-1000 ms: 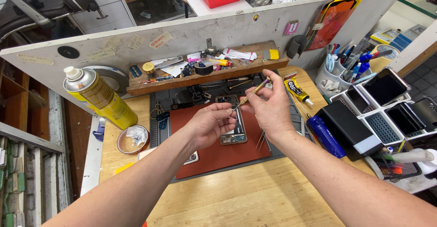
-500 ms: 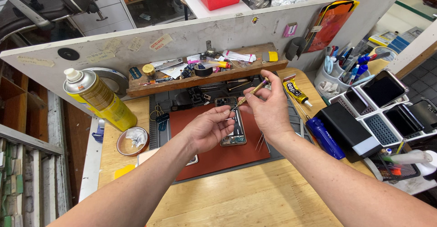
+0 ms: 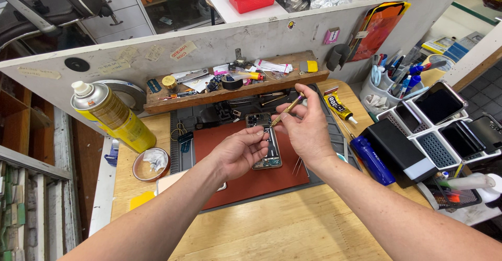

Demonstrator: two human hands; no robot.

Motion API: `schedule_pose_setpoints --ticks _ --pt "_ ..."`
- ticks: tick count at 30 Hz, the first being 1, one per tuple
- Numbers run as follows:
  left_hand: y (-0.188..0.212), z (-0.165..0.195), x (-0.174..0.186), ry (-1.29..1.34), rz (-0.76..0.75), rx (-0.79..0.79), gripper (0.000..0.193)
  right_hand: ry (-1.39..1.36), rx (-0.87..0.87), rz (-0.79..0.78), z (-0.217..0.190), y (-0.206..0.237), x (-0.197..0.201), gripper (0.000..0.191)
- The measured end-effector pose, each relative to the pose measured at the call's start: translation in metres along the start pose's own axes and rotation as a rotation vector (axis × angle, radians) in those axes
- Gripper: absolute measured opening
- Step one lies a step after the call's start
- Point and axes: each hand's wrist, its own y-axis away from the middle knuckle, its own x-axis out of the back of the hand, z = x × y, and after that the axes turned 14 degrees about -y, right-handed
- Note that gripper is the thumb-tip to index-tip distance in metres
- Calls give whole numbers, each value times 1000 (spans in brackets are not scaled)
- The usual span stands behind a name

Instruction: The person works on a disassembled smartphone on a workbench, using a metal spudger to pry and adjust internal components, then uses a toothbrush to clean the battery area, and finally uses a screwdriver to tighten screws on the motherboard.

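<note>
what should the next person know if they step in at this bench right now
Right hand: grip shut on a thin gold-handled screwdriver, tip down at the upper part of the opened phone.
Left hand: fingertips at the phone's left edge, steadying it; no closed grip shows.
The phone lies back-off on the red mat, its inner parts bare.
Tweezers lie on the mat right of the phone; a glue tube sits further right.
Done: back cover is off. Left: the phone is still open and unassembled.

Right hand is gripping a brass screwdriver, left hand is steadying the opened phone at 12 o'clock.
</note>
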Motion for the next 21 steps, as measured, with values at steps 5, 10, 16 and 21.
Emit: schedule_pose_setpoints --ticks 5,10,16,21 --pt "0 1 -2 7 -5 5 27 104 48 63 2 0 2 59" --pt "1 0 -3 -16 8 10 27 135 53 33 5 0 6 58" --pt "0 -2 -2 -33 5 7 24 32 -14 32 9 -1 9 61" --pt "-1 -3 -2 -36 13 16 20 39 -44 41 9 1 9 63"
